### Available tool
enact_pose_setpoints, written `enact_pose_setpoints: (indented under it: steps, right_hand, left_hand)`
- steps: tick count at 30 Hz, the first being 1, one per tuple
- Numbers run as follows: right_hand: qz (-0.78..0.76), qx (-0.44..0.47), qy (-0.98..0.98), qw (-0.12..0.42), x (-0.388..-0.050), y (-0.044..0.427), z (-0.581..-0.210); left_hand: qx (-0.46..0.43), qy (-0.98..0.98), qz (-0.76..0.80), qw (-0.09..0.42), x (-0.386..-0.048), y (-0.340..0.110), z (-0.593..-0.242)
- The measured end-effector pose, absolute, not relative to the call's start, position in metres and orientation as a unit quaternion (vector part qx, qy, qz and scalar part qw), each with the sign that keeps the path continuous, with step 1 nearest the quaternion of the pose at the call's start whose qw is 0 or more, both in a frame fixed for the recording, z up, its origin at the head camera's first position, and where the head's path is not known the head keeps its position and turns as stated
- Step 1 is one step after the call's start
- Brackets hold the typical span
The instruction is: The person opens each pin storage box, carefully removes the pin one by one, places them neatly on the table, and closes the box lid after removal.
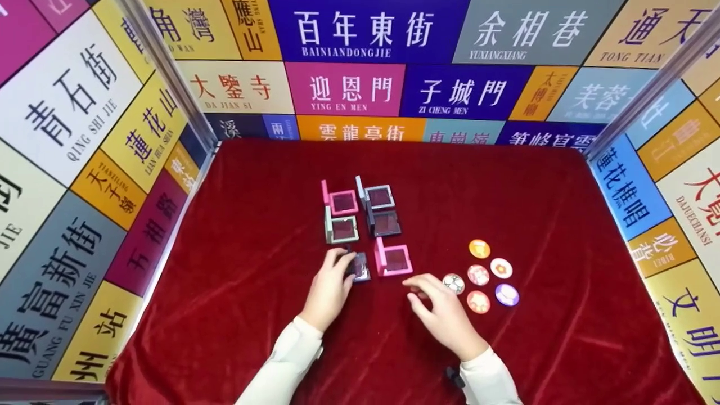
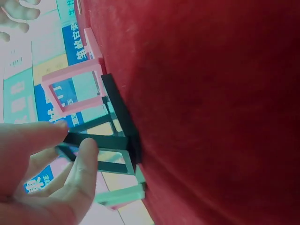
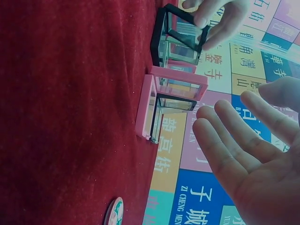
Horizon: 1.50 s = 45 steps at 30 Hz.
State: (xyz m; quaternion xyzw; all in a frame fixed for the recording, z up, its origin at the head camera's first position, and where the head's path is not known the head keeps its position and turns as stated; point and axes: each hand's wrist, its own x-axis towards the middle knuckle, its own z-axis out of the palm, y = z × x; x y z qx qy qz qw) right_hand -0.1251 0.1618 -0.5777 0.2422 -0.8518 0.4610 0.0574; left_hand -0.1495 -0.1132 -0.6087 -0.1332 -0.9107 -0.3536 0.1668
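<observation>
My left hand (image 1: pixel 328 292) pinches the raised lid of a black display frame (image 1: pixel 361 268), which stands half-opened on the cloth. In the left wrist view, thumb and fingers lie on either side of the black lid (image 2: pixel 108 140). To its right stands an opened pink display frame (image 1: pixel 395 260), with its lid upright. My right hand (image 1: pixel 441 312) hovers apart from it, fingers loosely extended and holding nothing in the right wrist view. Close by that hand are several round badges, among them a black-and-white one (image 1: pixel 453 283) and an orange one (image 1: pixel 479 248).
Behind the front pair stand more opened frames: green (image 1: pixel 343 229), dark (image 1: pixel 386 223), pink (image 1: pixel 343 202) and grey-blue (image 1: pixel 380 196). Wrinkled red velvet cloth (image 1: pixel 253 225) covers the table. Panels with street names (image 1: pixel 354 90) enclose the back and sides.
</observation>
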Motion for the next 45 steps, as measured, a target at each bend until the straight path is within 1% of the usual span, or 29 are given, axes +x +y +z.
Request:
enact_pose_setpoints:
  steps: [6, 10, 18, 24, 26, 29, 31, 33, 34, 36, 39, 45]
  right_hand:
    - [0.468, 0.242, -0.848, 0.05, -0.127, 0.163, -0.577]
    - [0.466, 0.24, -0.85, 0.051, -0.127, 0.165, -0.578]
    - [0.467, 0.243, -0.849, 0.052, -0.128, 0.162, -0.581]
    - [0.428, 0.251, -0.865, 0.078, -0.14, 0.153, -0.572]
    - [0.413, 0.256, -0.869, 0.096, -0.145, 0.149, -0.568]
    - [0.4, 0.276, -0.865, 0.123, -0.156, 0.141, -0.564]
    - [0.39, 0.298, -0.861, 0.137, -0.163, 0.134, -0.562]
    - [0.375, 0.319, -0.858, 0.147, -0.171, 0.127, -0.562]
    - [0.368, 0.329, -0.856, 0.151, -0.174, 0.124, -0.563]
    - [0.354, 0.343, -0.857, 0.152, -0.179, 0.119, -0.565]
    - [0.34, 0.356, -0.858, 0.144, -0.184, 0.115, -0.571]
    - [0.33, 0.375, -0.856, 0.133, -0.188, 0.113, -0.58]
  left_hand:
    - [-0.18, -0.926, -0.304, 0.132, -0.165, -0.102, -0.606]
    - [-0.189, -0.935, -0.278, 0.111, -0.168, -0.097, -0.608]
    - [-0.19, -0.94, -0.265, 0.1, -0.17, -0.092, -0.612]
    - [-0.191, -0.937, -0.271, 0.107, -0.17, -0.093, -0.617]
    - [-0.197, -0.932, -0.28, 0.118, -0.169, -0.094, -0.621]
    - [-0.212, -0.922, -0.29, 0.147, -0.173, -0.096, -0.637]
    - [-0.216, -0.916, -0.295, 0.162, -0.174, -0.097, -0.639]
    - [-0.215, -0.915, -0.298, 0.169, -0.175, -0.099, -0.642]
    - [-0.214, -0.915, -0.299, 0.168, -0.174, -0.098, -0.638]
    - [-0.209, -0.917, -0.299, 0.161, -0.173, -0.097, -0.633]
    - [-0.211, -0.917, -0.295, 0.166, -0.175, -0.096, -0.64]
    - [-0.2, -0.919, -0.296, 0.17, -0.188, -0.099, -0.686]
